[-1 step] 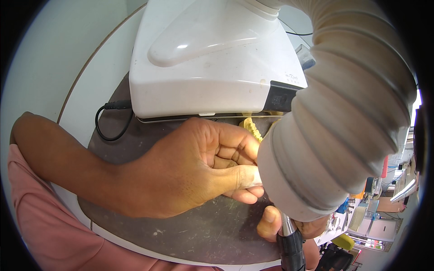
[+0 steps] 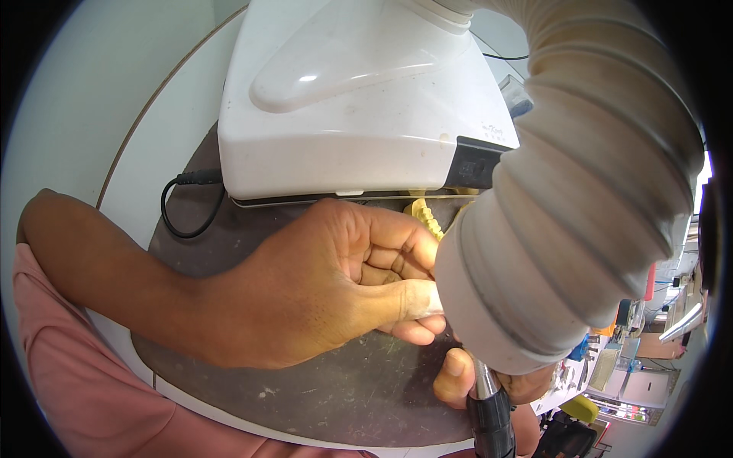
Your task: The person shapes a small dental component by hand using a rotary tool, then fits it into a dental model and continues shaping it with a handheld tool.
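My left hand (image 2: 328, 282) reaches across from the left with thumb and fingers closed in a pinch. Its fingertips, and whatever they hold, disappear behind the mouth of a wide ribbed white hose (image 2: 580, 198). Low and right of it, my right hand (image 2: 456, 378) grips a rotary handpiece (image 2: 491, 416) with a black body and silver nose. The hose hides much of that hand and the handpiece's tip. A yellow dental model (image 2: 422, 216) with teeth lies just beyond my left fingers, partly covered by them.
A large white machine (image 2: 343, 153) with a dark panel stands at the far side of the dark grey mat (image 2: 305, 404). A black cable (image 2: 166, 214) loops from its left side. The hose arches over the right. Cluttered benches and a yellow item (image 2: 580, 408) appear at far right.
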Demonstrator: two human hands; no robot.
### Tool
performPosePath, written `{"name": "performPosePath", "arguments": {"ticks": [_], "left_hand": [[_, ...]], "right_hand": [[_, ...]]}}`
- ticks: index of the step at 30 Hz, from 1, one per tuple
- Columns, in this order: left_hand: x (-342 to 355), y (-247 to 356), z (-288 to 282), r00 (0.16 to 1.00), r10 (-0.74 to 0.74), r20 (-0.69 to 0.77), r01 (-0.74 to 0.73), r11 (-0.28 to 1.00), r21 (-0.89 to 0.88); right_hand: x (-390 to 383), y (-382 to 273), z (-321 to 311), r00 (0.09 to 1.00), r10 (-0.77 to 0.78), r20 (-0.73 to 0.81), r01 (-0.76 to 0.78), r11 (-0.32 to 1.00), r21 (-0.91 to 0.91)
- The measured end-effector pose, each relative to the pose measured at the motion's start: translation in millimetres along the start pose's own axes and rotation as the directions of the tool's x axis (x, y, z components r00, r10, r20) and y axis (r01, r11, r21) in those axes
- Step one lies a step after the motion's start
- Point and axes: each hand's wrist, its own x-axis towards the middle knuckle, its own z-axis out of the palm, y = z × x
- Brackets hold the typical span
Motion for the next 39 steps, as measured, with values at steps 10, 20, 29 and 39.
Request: {"name": "performPosePath", "arguments": {"ticks": [10, 20, 29, 39], "left_hand": [[2.1, 5.6, -3.6, 0.999, -0.046, -0.023, 0.047, 0.998, 0.039], [2.5, 3.0, -5.4, 0.995, -0.088, -0.04, 0.088, 0.996, -0.001], [0.6, -1.0, -3.6, 0.997, -0.079, -0.027, 0.08, 0.996, 0.047], [1.1, 3.2, -4.9, 0.999, -0.044, 0.0, 0.044, 0.998, 0.042]], "right_hand": [[1.7, -1.2, -0.5, 1.0, -0.002, -0.02, 0.002, 1.0, 0.005], [3.6, -5.2, 5.2, 0.999, 0.019, -0.037, -0.02, 1.0, -0.02], [2.0, -6.0, 5.9, 0.997, 0.01, -0.07, -0.013, 0.999, -0.042], [2.0, 3.0, 10.7, 0.995, 0.012, -0.097, -0.019, 0.998, -0.065]]}}
